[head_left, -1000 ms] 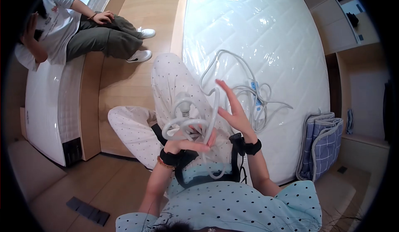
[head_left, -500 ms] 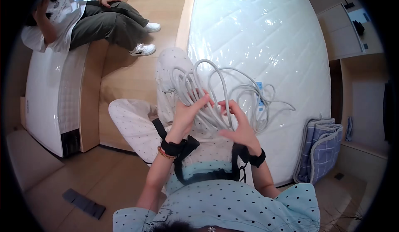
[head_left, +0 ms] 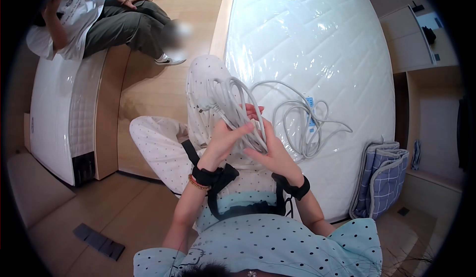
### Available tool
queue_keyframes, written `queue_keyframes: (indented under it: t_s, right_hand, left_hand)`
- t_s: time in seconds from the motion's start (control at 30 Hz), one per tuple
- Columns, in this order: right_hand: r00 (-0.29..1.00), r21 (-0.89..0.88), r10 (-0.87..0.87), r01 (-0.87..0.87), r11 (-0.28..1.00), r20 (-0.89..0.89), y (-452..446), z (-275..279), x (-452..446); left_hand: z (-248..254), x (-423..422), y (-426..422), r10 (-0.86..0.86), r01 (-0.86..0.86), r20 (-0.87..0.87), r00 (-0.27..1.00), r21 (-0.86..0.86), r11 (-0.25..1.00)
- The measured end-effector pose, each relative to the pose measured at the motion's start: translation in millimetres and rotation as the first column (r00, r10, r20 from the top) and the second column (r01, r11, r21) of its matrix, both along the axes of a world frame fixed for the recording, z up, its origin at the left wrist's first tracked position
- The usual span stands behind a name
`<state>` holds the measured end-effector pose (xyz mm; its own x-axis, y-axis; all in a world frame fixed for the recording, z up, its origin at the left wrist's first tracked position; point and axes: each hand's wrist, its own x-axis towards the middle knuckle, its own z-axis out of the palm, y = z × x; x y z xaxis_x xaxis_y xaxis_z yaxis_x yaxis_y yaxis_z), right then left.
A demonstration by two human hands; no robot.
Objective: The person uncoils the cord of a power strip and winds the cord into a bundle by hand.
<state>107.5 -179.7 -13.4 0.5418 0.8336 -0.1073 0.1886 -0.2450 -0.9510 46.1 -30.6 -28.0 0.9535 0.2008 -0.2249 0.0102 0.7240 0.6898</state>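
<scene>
Several loops of a long grey cable (head_left: 233,96) are gathered in front of my lap. Around the left side of this bundle, my left hand (head_left: 227,139) is closed, its thumb lying across the strands. My right hand (head_left: 273,150) closes on the bundle from the right, with part of its fingers hidden behind the loops. A pale plug-like end seems to hang at the bundle's left, too small to be sure of. From the bundle, the rest of the cable trails onto the mattress (head_left: 317,39) in loose loops (head_left: 302,150), over a blue-and-white strip (head_left: 310,113).
A folded blue checked quilt (head_left: 384,178) rests at the mattress's right edge. Another person (head_left: 124,26) sits on a second bed (head_left: 59,113) at the upper left. A dark grey flat strip (head_left: 99,242) lies on the floor. Open shelving (head_left: 436,123) stands at the right.
My right hand has moved left, closer to my left hand, and now closes on the cable. The loops are drawn into a narrower bundle.
</scene>
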Motion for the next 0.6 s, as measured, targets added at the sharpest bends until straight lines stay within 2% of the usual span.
queue_keyframes:
  t_s: [0.1,0.2,0.3,0.4,0.5,0.6]
  right_hand:
    - [0.994,-0.024,-0.004,0.001,1.000,-0.113,4,7,0]
    - [0.997,0.108,-0.081,0.080,0.991,0.003,7,-5,-3]
    - [0.974,0.060,-0.190,0.199,0.978,-0.120,10,-9,-4]
    - [0.984,-0.032,-0.166,0.164,0.986,-0.063,11,2,-1]
    - [0.968,-0.070,-0.227,0.221,0.973,-0.108,10,-4,-2]
    - [0.974,-0.111,-0.147,0.129,0.985,-0.171,9,-4,-1]
  left_hand:
    - [-3,-2,-1,-0.022,0.022,0.049,0.999,0.012,1.000]
    - [-2,-3,-6,-0.027,0.026,0.104,0.994,0.009,1.000]
    - [0,-3,-7,-0.072,0.070,0.117,0.990,0.022,0.997]
    - [-3,-4,-7,-0.117,0.106,0.123,0.985,0.093,0.990]
    - [-9,-7,-11,-0.131,0.120,0.088,0.988,0.114,0.986]
    - [-5,-7,-4,-0.184,0.169,0.036,0.982,0.247,0.954]
